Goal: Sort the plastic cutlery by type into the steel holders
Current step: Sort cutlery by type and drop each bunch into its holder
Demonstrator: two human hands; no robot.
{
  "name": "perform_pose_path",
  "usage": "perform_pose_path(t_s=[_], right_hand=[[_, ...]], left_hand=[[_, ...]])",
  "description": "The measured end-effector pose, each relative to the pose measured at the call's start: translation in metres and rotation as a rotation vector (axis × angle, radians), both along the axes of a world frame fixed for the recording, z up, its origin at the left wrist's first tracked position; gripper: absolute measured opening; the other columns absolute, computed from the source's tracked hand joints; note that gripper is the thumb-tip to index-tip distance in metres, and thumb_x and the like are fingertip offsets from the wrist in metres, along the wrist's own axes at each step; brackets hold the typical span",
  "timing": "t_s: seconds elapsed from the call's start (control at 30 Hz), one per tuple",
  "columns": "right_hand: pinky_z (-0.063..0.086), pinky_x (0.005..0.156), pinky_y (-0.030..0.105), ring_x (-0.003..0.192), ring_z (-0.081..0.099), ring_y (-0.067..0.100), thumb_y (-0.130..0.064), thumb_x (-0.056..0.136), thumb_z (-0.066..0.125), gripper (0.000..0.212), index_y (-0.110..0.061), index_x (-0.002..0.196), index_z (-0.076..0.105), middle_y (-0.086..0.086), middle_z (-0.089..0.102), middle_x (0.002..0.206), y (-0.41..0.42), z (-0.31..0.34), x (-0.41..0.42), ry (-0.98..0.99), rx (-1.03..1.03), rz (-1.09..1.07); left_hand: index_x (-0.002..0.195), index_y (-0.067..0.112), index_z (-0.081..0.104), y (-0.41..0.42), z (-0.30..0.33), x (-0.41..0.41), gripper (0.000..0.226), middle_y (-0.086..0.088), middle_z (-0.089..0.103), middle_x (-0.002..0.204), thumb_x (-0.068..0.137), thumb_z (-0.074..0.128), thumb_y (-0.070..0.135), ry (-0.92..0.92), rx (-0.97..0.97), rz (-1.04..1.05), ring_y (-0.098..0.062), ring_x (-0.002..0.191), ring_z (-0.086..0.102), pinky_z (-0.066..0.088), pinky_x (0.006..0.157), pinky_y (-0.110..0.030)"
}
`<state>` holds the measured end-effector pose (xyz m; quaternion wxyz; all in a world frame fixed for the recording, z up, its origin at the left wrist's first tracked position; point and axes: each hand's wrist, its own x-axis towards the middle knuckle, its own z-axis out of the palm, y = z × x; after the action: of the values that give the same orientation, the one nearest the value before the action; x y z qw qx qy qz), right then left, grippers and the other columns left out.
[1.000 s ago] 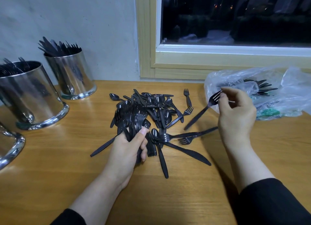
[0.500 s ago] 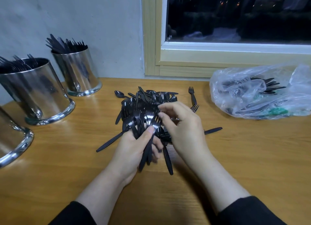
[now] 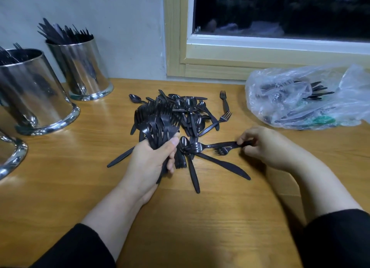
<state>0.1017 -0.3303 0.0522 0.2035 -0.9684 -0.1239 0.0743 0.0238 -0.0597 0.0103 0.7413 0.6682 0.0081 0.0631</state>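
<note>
My left hand (image 3: 149,163) is closed around a bundle of black forks (image 3: 160,125), thumb pressed across the handles, tines fanning up and away from my fist. The handle ends poke out below my palm. My right hand (image 3: 266,145) is down at the table (image 3: 60,197), thumb and forefinger pinching the handle end of a single fork (image 3: 212,146) that lies flat, its tines pointing back toward my left hand. A second fork (image 3: 221,151) lies just under it, tines close to my right fingertips; I cannot tell whether my fingers also touch that one.

Between my two hands, a knife (image 3: 226,164) runs out from under the pinched fork toward me and to the right, and a spoon (image 3: 190,163) lies beside my left fist, bowl near my thumb, handle toward me. Another knife (image 3: 120,157) sticks out to the left from behind my left hand.

Beyond both hands sits the loose heap of cutlery (image 3: 190,111), spoons, forks and knives tangled together, touching the bundle's tines. Two stray forks (image 3: 224,101) lie at its right edge, beyond my right hand.

Far left of my left hand stand the steel holders: the nearer large holder (image 3: 34,95) with forks in it, the farther holder (image 3: 84,67) packed with knives, and a third holder's rim (image 3: 12,157) at the picture's edge. Beyond my right hand lies a clear plastic bag (image 3: 300,99) with more black cutlery inside.
</note>
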Motion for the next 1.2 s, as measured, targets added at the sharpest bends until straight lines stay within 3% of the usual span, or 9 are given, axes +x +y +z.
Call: perform_pose_path(t_s=[0.13,0.37,0.57,0.73,0.9,0.97,1.07,1.13,1.2], right_hand=[[0.04,0.083,0.027,0.097,0.056,0.01,-0.017,0.088,0.071,0.018,-0.031,0.1,0.067,-0.008,0.06,0.111,0.0,-0.006,0.001,-0.017,-0.017,0.047],[0.046,0.073,0.02,0.087,0.06,0.003,-0.023,0.09,0.073,0.014,-0.034,0.098,0.069,-0.013,0.067,0.092,-0.002,-0.004,0.001,0.047,0.009,0.079],[0.046,0.066,0.024,0.077,0.061,0.011,-0.025,0.087,0.072,0.009,-0.03,0.082,0.067,-0.01,0.068,0.081,0.003,-0.002,-0.003,0.025,0.069,0.054],[0.046,0.067,0.025,0.067,0.061,0.01,-0.018,0.092,0.069,0.004,-0.019,0.088,0.066,-0.003,0.071,0.077,0.026,0.008,-0.015,-0.064,0.504,0.025],[0.052,0.065,0.025,0.065,0.062,0.016,-0.009,0.091,0.071,0.005,-0.004,0.091,0.07,0.015,0.073,0.078,0.092,0.007,-0.035,0.184,0.942,-0.035],[0.054,0.062,0.021,0.062,0.063,0.012,-0.006,0.092,0.07,0.008,0.001,0.094,0.07,0.013,0.072,0.075,0.114,0.004,-0.043,0.214,0.955,-0.019],[0.058,0.061,0.025,0.059,0.067,0.018,-0.001,0.094,0.065,0.008,0.007,0.095,0.068,0.016,0.072,0.072,0.135,0.002,-0.051,0.246,1.001,0.047],[0.059,0.065,0.027,0.063,0.07,0.019,-0.009,0.094,0.067,0.008,-0.003,0.09,0.072,0.011,0.074,0.074,0.138,0.004,-0.052,0.205,0.935,0.08],[0.054,0.069,0.023,0.07,0.068,0.009,-0.024,0.093,0.07,0.011,-0.022,0.083,0.075,-0.005,0.074,0.076,0.131,0.0,-0.041,-0.011,0.662,0.082]], left_hand=[[0.076,-0.014,0.051,-0.001,0.002,-0.001,0.05,-0.011,0.041,0.061,0.101,0.061,0.028,0.003,-0.033,0.035,-0.02,0.051,0.04,0.041,0.052,-0.032],[0.081,-0.017,0.051,-0.003,0.002,-0.002,0.049,-0.012,0.039,0.062,0.102,0.061,0.026,-0.001,-0.068,0.052,-0.02,0.05,0.039,0.038,0.051,-0.032],[0.075,0.002,0.057,-0.002,0.002,0.0,0.037,-0.012,0.041,0.06,0.101,0.062,0.027,0.017,-0.06,0.056,-0.021,0.051,0.04,0.041,0.052,-0.033],[0.074,0.003,0.058,-0.001,0.004,-0.001,0.038,-0.014,0.05,0.067,0.102,0.061,0.027,0.02,-0.065,0.045,-0.022,0.056,0.049,0.042,0.056,-0.036],[0.074,0.0,0.05,-0.001,0.002,0.001,0.041,-0.007,0.041,0.064,0.102,0.061,0.028,0.0,-0.128,0.058,-0.021,0.055,0.041,0.04,0.054,-0.034],[0.08,-0.009,0.051,-0.001,0.001,0.001,0.046,-0.007,0.041,0.063,0.103,0.059,0.031,-0.009,-0.146,0.059,-0.021,0.055,0.041,0.04,0.053,-0.033],[0.076,-0.002,0.055,-0.001,0.001,0.001,0.043,-0.005,0.044,0.061,0.1,0.061,0.033,0.004,-0.187,0.07,-0.018,0.056,0.044,0.04,0.052,-0.03],[0.074,0.008,0.059,0.0,0.0,0.002,0.035,-0.004,0.046,0.061,0.101,0.062,0.031,0.019,-0.23,0.092,-0.016,0.057,0.045,0.039,0.053,-0.029],[0.08,0.009,0.063,0.001,0.0,0.002,0.032,-0.005,0.046,0.061,0.102,0.06,0.031,0.036,-0.248,0.108,-0.017,0.055,0.045,0.039,0.054,-0.031]])
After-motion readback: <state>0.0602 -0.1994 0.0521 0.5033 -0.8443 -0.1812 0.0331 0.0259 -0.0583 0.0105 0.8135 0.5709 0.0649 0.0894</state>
